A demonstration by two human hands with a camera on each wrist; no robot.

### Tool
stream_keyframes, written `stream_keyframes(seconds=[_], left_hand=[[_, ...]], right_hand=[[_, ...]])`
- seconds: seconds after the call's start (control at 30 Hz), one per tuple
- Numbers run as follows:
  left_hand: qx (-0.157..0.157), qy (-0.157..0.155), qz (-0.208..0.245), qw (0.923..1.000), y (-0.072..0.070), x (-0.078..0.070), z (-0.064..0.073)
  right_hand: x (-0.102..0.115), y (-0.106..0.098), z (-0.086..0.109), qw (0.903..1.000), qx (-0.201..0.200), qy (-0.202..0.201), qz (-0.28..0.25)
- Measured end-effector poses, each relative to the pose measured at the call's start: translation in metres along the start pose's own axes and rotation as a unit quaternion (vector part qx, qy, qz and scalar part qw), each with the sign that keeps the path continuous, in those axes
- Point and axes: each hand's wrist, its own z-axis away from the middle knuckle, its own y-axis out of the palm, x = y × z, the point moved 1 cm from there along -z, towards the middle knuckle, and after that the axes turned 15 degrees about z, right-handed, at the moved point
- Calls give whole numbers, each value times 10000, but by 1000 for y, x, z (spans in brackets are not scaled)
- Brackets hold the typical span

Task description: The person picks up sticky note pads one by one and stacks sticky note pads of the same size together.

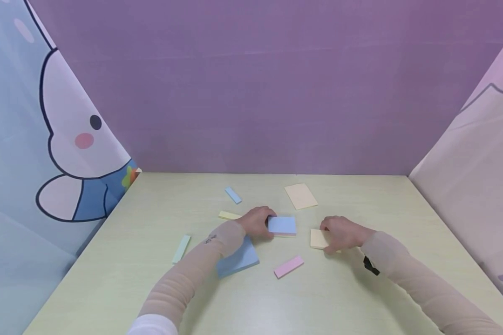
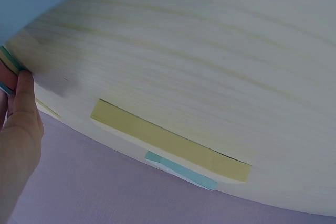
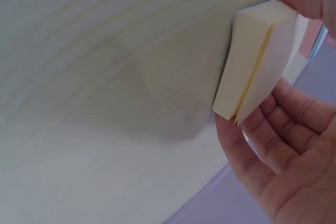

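Observation:
Near the middle of the table, my left hand (image 1: 257, 222) grips the left end of a small stack of sticky note pads (image 1: 282, 225). Blue lies on top, and pink and pale layers show below it along the front edge. In the left wrist view only the fingers (image 2: 23, 95) and a corner of that layered stack show at the left border. To the right of it, my right hand (image 1: 344, 231) holds a thick pale yellow sticky note pad (image 3: 244, 61) by opposite edges, thumb on one side and fingers on the other. Part of this pad is hidden under the hand.
A large blue pad (image 1: 242, 260) lies partly under the left forearm. Around it are narrow pink (image 1: 288, 267), green (image 1: 181, 249), yellow (image 2: 168, 137) and small blue (image 1: 233, 195) note strips. A peach pad (image 1: 301, 196) lies farther back. A purple backdrop (image 1: 268, 93) rises behind the table.

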Motion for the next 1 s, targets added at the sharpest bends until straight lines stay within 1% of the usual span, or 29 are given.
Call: stream_keyframes(seconds=[0.2,0.33,0.5,0.83,1.0], left_hand=[[50,-55,17,10000,1,1,-1],[57,-38,-3,10000,0,1,-1],[62,-19,-7,10000,0,2,-1],[35,-29,-60,10000,0,4,-1],[51,-25,-109,9999,0,3,-1]], right_hand=[[0,-1,-2,9996,129,151,-182],[-1,-2,-4,9995,133,128,-246],[-1,-6,-4,9997,58,95,-218],[2,-17,-6,9998,-165,-86,26],[4,-22,-9,9997,-219,-81,-22]])
